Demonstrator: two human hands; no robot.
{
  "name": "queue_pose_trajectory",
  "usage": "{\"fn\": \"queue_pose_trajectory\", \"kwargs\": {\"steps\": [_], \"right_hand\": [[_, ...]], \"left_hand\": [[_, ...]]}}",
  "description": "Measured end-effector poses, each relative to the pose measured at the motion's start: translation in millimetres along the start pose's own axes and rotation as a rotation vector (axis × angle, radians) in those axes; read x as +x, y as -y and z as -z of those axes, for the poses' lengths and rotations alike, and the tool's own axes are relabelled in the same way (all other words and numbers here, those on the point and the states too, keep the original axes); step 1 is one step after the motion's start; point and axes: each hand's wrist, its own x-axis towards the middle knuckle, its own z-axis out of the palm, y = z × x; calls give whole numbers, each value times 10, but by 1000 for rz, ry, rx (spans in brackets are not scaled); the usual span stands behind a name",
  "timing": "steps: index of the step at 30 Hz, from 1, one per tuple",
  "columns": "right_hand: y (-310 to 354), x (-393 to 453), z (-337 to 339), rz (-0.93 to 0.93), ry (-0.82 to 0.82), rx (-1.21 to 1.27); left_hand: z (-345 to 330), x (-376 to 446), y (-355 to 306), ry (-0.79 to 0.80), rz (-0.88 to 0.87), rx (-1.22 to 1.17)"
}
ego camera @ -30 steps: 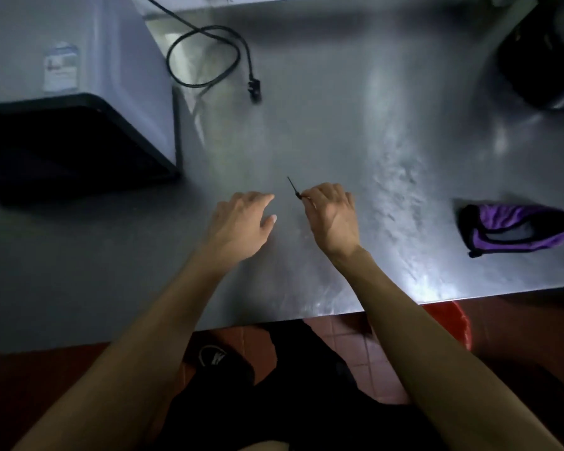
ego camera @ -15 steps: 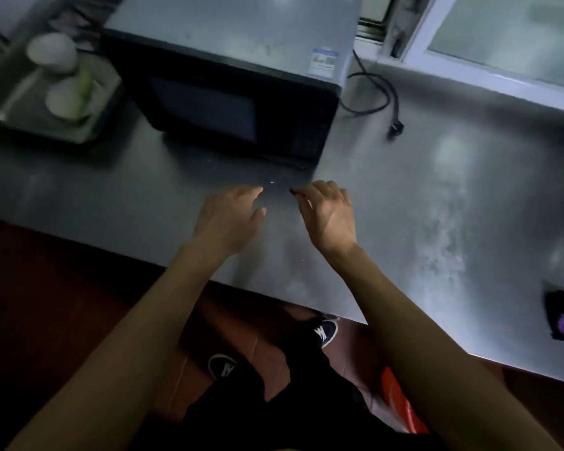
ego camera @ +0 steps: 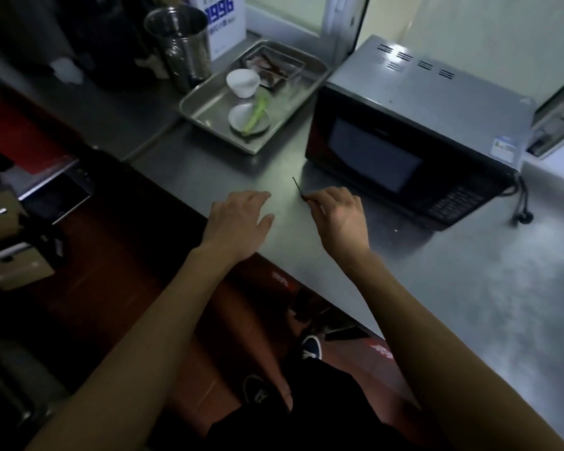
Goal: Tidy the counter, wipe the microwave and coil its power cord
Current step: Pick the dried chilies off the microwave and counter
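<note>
Across the scene from near right to far left, a steel counter (ego camera: 469, 288) is seen, dimly lit and smeared on its right part. At the far right of it a microwave (ego camera: 414, 125) is set at an angle, its dark door turned toward the near side. Its power cord (ego camera: 522, 203) hangs down past the right corner, the plug lying on the counter just beside the oven. To the left of the microwave a metal tray (ego camera: 209, 102) is placed, in which a white cup (ego camera: 243, 82), a small dish (ego camera: 248, 118) and a green stalk (ego camera: 257, 112) are held. Farther left a steel tumbler (ego camera: 183, 43) is stood. Near the counter's edge the left hand (ego camera: 238, 219) is held flat, fingers loosely spread, gripping nothing. The right hand (ego camera: 339, 216) is pinched shut on a thin dark stick (ego camera: 297, 187), which points up and away.
</note>
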Motion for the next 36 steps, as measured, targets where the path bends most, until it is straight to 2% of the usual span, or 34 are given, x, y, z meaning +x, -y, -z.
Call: {"fn": "queue_pose_trajectory", "kwargs": {"steps": [6,13,19,29,36], "right_hand": [[269,468,-425,25,-1,60],[321,1157,-1024,-21,24,121],[316,1744,-1232,-28,32,151],[35,2516,-1488,-138,31,106],[-39,3113,-1869,-260,55,70]], "left_hand": [[120,218,546,-4,70,-10],[159,899,1030,54,119,10],[300,1383,1345,32,134,29],[433,2414,1434,6,22,-70],[428,3357,1732,83,-61,-103]]}}
